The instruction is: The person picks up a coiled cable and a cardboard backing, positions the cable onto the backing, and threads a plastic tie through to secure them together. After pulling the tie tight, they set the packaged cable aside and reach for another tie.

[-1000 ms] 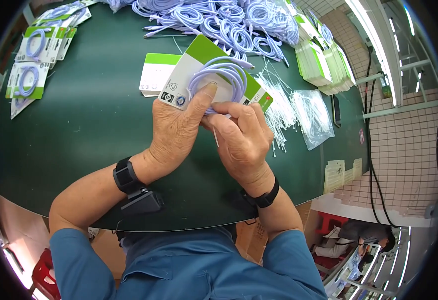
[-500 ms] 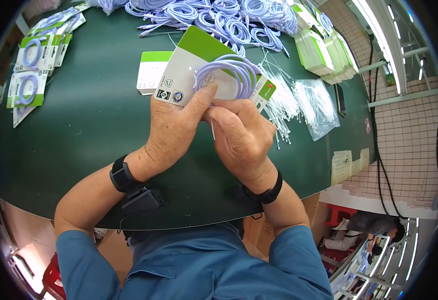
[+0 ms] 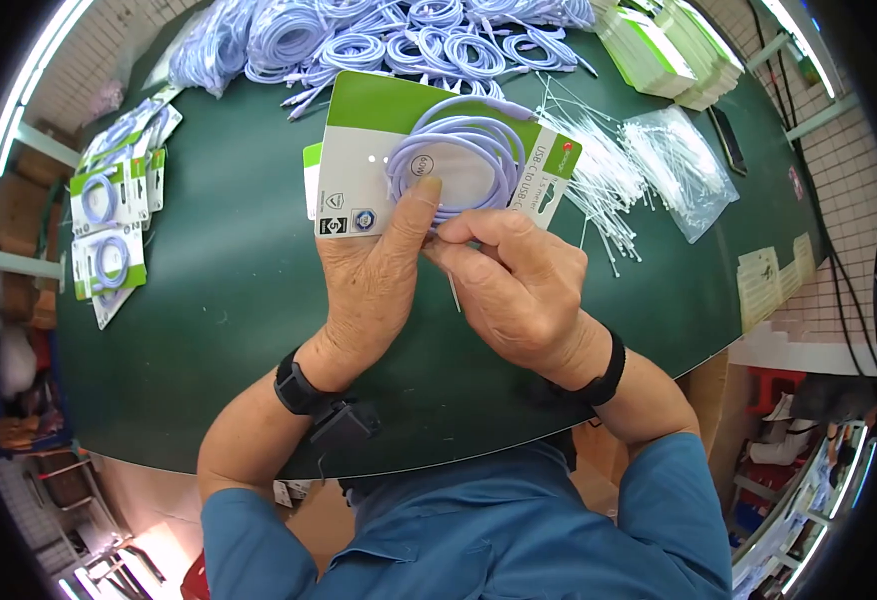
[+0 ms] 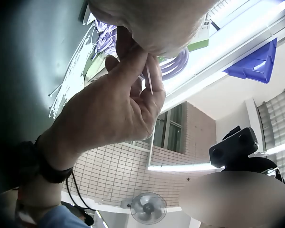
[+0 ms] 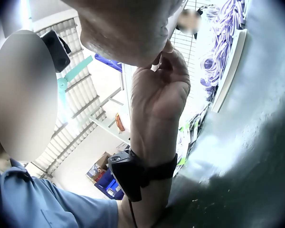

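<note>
One tie point(image 4: 150, 80), half hidden, pinched in right hand point(image 3: 521, 285); left hand point(image 3: 377, 275) grips card point(image 3: 359, 155), cable point(image 3: 506, 165).

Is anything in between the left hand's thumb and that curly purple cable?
Nothing that shows: in the head view, the thumb of the left hand lies right across the coiled purple cable. The card is behind the coil, and it hides the other fingers.

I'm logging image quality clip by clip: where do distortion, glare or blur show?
Head view: scene bulges within dark corners, but the card's larger print is readable; left wrist view: tube lights burn white, blurred patch lower right; right wrist view: white glare across the table.
</note>
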`<state>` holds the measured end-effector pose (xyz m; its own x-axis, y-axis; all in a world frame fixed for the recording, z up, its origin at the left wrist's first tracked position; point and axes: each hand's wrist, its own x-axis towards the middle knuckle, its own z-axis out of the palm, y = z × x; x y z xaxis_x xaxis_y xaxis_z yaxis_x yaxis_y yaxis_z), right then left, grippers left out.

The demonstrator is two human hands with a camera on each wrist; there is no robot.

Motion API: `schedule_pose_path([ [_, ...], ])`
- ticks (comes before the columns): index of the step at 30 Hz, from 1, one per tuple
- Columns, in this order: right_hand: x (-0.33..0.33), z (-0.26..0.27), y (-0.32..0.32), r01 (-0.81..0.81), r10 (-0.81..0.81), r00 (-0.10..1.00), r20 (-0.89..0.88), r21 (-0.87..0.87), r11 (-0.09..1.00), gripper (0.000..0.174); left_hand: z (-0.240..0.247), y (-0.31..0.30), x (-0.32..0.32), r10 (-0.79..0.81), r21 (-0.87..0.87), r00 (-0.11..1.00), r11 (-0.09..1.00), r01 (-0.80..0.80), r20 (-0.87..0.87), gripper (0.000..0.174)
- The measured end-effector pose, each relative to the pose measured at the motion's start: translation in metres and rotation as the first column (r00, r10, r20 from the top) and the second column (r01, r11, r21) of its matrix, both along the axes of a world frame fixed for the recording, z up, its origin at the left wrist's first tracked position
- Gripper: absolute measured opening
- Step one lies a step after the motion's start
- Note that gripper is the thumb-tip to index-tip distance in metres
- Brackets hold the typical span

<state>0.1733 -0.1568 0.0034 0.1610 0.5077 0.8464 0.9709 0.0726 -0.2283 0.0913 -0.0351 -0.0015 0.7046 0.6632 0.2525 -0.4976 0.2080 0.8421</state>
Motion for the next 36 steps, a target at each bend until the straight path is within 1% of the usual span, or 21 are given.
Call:
schedule_pose_path([
  [2, 0.0, -0.001, 0.0, -0.003, 0.003, 1.0, 0.001, 0.019, 1.0, 0.026, 0.004, -0.002, 0.0, -0.017, 0.022, 1.0, 1.0, 0.017, -0.004, 0.033],
  [5, -0.001, -0.002, -0.001, -0.021, 0.021, 1.0, 0.01, -0.003, 1.0, 0.025, 0.007, -0.003, 0.0, -0.031, 0.044, 1.0, 0.999, 0.031, 0.003, 0.033],
  [8, -0.001, -0.003, -0.001, -0.028, 0.028, 1.0, -0.006, 0.003, 1.0, 0.025, 0.004, -0.004, 0.0, 0.001, 0.034, 1.0, 0.999, 0.0, -0.029, 0.039],
  [13, -0.002, -0.002, -0.002, -0.043, 0.043, 0.999, -0.027, -0.008, 0.999, 0.025, 0.001, -0.001, 0.001, 0.015, 0.084, 0.999, 0.996, -0.012, -0.036, 0.037],
  [16, -0.003, -0.001, -0.003, -0.049, 0.049, 0.999, -0.016, 0.005, 0.999, 0.024, -0.002, 0.0, 0.003, 0.088, 0.098, 0.995, 0.992, -0.082, -0.056, 0.035],
  [21, -0.009, 0.001, -0.003, -0.086, 0.087, 0.996, -0.016, 0.055, 0.995, 0.024, -0.006, 0.007, 0.004, 0.14, 0.162, 0.99, 0.978, -0.133, -0.034, 0.035],
  [24, -0.011, 0.001, -0.003, -0.124, 0.126, 0.992, -0.02, 0.074, 0.99, 0.023, 0.008, 0.004, -0.001, 0.034, 0.047, 0.995, 0.998, -0.03, -0.09, 0.034],
  [25, -0.011, 0.001, -0.003, -0.143, 0.145, 0.989, -0.019, 0.082, 0.986, 0.023, 0.009, 0.004, -0.001, 0.034, 0.048, 0.995, 0.998, -0.029, -0.092, 0.034],
  [28, -0.012, -0.001, -0.003, -0.166, 0.168, 0.986, -0.012, 0.091, 0.982, 0.023, 0.009, 0.004, -0.002, -0.036, 0.011, 0.994, 0.999, 0.038, -0.105, 0.035],
  [33, -0.01, -0.004, -0.003, -0.226, 0.227, 0.974, -0.004, 0.112, 0.968, 0.023, 0.011, 0.002, -0.001, -0.013, 0.02, 0.992, 1.0, 0.015, -0.124, 0.036],
  [36, -0.009, -0.004, -0.002, -0.237, 0.241, 0.97, -0.03, 0.107, 0.966, 0.024, 0.013, 0.0, -0.003, -0.044, -0.007, 0.993, 0.999, 0.043, -0.109, 0.037],
])
